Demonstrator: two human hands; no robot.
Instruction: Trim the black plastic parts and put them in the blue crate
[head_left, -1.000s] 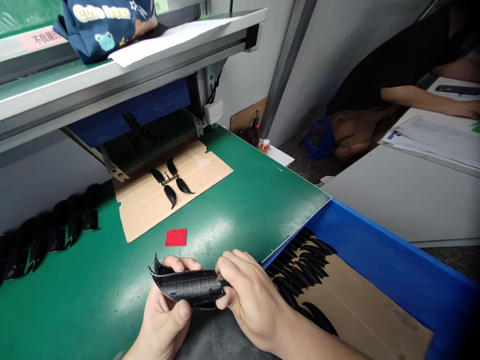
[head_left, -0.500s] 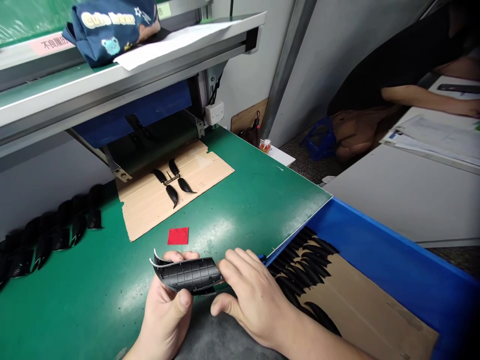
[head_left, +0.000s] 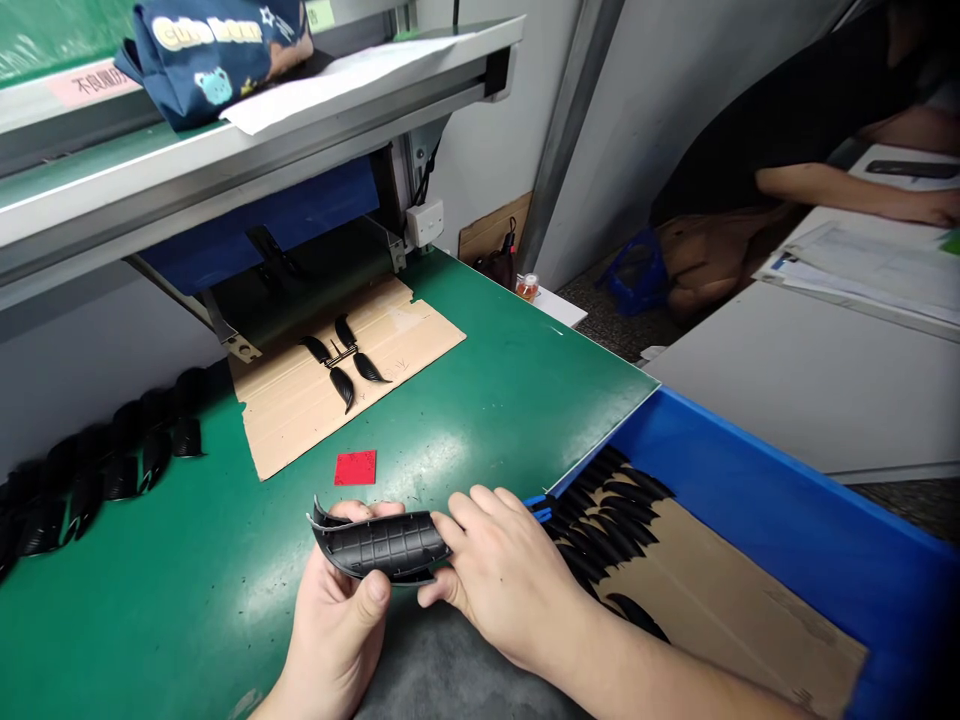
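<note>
Held up at the near middle of the scene, a curved black plastic shell with a gridded inner face (head_left: 382, 545), with another black edge showing just behind and below, perhaps of a second shell. Long axis running left to right, pointed, upturned tip to the left, blunt end to the right. Grasped from the left by the bare left hand (head_left: 341, 610), thumb on the near side, fingers behind. At the blunt end, and nearer to it than the left, the bare right hand (head_left: 506, 565), fingers bent against the shell, thumb just below; impossible to tell whether pinching or only touching. Just beyond, on the smooth green tabletop (head_left: 495, 400), a small flat red square (head_left: 355, 467); farther off, on a flat tan cardboard sheet (head_left: 285, 435), a joined set of four black curved blades (head_left: 343, 387). Far to the left, a double row of glossy black curved shells (head_left: 120, 478). To the right, below the tabletop edge, a deep blue plastic tray (head_left: 750, 460), with slim black curved pieces (head_left: 630, 510) lined up inside.
</note>
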